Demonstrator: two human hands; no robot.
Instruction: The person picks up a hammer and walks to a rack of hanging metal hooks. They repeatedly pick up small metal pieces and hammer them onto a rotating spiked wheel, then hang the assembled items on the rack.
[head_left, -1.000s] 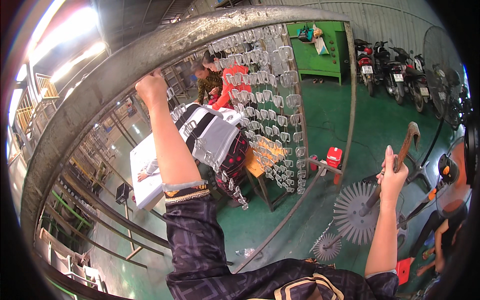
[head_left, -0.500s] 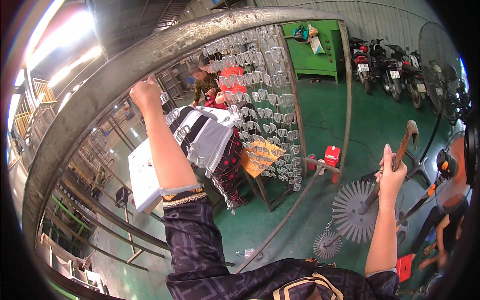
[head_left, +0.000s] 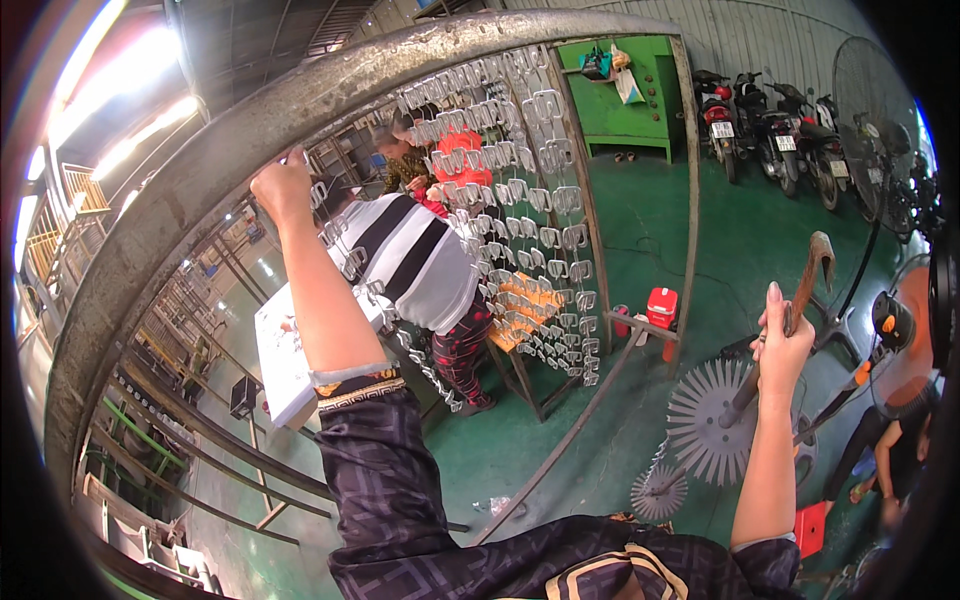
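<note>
The place is a factory workshop: a metal frame (head_left: 360,72) hung with strands of metal parts (head_left: 513,157), a green floor (head_left: 640,205), tube lights (head_left: 125,78) and a ribbed wall (head_left: 775,45).

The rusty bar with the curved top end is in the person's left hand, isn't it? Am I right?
Not quite: the rusty bar with the curved top end is in the person's right hand, as the head view shows. The left hand is the one raised up by the big metal frame.

The hook (head_left: 808,280) looks rough, rusty metal; the clips (head_left: 574,236), shiny metal.
</note>
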